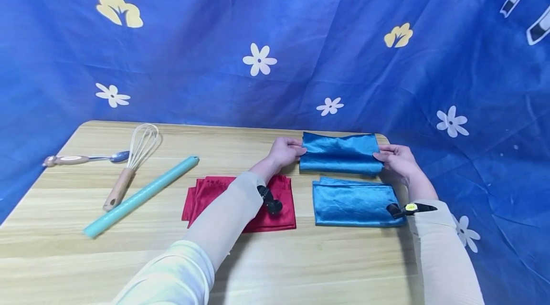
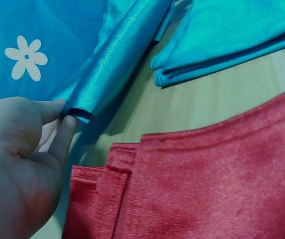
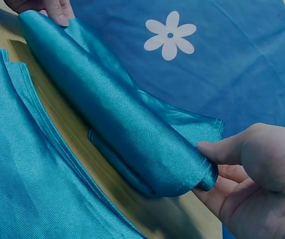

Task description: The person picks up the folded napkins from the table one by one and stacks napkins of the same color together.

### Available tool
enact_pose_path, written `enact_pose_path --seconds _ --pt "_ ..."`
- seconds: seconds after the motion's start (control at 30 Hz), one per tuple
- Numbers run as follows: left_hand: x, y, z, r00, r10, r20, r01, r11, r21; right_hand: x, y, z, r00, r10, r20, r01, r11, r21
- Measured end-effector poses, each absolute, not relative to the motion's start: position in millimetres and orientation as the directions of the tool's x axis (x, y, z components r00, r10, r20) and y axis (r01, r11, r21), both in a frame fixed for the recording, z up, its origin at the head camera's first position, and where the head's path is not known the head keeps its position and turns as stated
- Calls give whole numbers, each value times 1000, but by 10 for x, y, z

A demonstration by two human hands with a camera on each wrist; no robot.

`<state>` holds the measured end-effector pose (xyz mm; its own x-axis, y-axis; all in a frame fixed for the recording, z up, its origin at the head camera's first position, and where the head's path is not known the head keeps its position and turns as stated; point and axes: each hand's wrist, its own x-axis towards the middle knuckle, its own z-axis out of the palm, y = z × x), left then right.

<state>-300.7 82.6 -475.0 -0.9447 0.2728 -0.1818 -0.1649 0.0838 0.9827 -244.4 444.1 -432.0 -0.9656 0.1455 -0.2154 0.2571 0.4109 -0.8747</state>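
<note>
A shiny blue cloth (image 1: 339,152), folded over on itself, is held up at the back right of the table. My left hand (image 1: 284,153) pinches its left end between thumb and fingers, as the left wrist view shows closely. At the opposite end my right hand (image 1: 399,161) pinches the cloth, thumb on top and fingers beneath. Nearer the front lies a second blue cloth (image 1: 354,204), folded flat into a rectangle. Under my left forearm is a folded red cloth (image 1: 275,209), partly hidden by the sleeve.
On the left of the wooden table (image 1: 275,267) lie a whisk (image 1: 124,176), a blue-headed spoon (image 1: 99,157) and a long light-teal rod (image 1: 142,196). A blue curtain (image 1: 193,47) with flower prints hangs behind the table and along its right side.
</note>
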Motion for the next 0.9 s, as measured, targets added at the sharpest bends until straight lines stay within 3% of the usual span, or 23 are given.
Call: enact_pose_path --seconds 0.9 --pt "-2672 803 -4423 -929 340 -149 -158 3 987 -2084 4556 -4065 -973 82 -216 230 395 -889"
